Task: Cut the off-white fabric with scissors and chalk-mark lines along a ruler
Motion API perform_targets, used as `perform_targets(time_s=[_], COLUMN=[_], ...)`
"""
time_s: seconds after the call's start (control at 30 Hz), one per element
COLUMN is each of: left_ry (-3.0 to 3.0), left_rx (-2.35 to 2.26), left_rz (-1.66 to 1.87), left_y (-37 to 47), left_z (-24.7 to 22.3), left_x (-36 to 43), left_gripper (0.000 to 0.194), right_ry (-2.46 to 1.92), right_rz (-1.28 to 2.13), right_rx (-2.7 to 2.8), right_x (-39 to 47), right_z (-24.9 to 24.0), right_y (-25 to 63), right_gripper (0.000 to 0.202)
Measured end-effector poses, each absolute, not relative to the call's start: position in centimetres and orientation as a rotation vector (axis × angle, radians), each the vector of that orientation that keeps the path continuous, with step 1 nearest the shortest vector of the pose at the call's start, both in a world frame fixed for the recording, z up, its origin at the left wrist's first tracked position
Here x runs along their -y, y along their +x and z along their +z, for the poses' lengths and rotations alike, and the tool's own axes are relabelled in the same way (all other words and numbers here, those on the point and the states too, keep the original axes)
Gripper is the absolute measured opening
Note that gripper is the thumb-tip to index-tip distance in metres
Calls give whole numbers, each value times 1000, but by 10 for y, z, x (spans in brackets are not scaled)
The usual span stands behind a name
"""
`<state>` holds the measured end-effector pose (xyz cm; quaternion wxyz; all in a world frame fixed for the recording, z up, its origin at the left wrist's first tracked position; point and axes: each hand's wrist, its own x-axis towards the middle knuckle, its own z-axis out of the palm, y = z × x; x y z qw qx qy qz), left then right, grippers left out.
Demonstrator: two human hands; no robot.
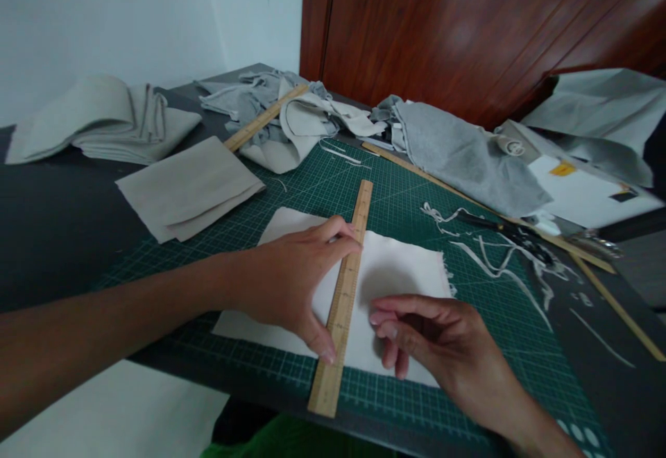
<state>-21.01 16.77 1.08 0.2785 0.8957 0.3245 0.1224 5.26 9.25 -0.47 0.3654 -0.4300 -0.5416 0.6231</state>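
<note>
A wooden ruler [343,298] lies across a piece of white cloth [398,270] with one frayed side. My left hand [291,277] spans the ruler, its thumb pressed low on it and its fingertips farther up, holding it against the cloth. Right of the ruler, my right hand [437,347] is over the cloth with curled fingers, the thumb close to the fingertips. Whether anything small is between those fingers cannot be seen. Beneath the cloth is a green cutting mat [395,201]; the near end of the ruler reaches past the cloth onto it.
Folded beige cloth [190,184] lies at left, with a thicker folded stack [119,121] behind. Crumpled grey fabric [463,149] and another wooden ruler [265,118] are at the back. Black scissors [513,232] lie among cut strips at right, near a white box [577,177].
</note>
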Motion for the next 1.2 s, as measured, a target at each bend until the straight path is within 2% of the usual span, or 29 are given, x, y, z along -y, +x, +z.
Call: perform_targets(time_s=[0.37,0.73,1.2], left_ry=[2426,2416,2410], left_rx=[-853,-851,-850], left_rz=[321,302,301], left_y=[-211,-211,-211], left_z=[12,11,13], left_x=[-168,-170,-170], left_gripper=[117,104,104], right_ry=[-1200,-1157,-1170], right_rz=[1530,1497,1524], right_rx=[1392,1447,1437], right_x=[-85,-83,-84], right_z=[-12,-13,-14], right_y=[54,55,56], right_gripper=[17,12,11])
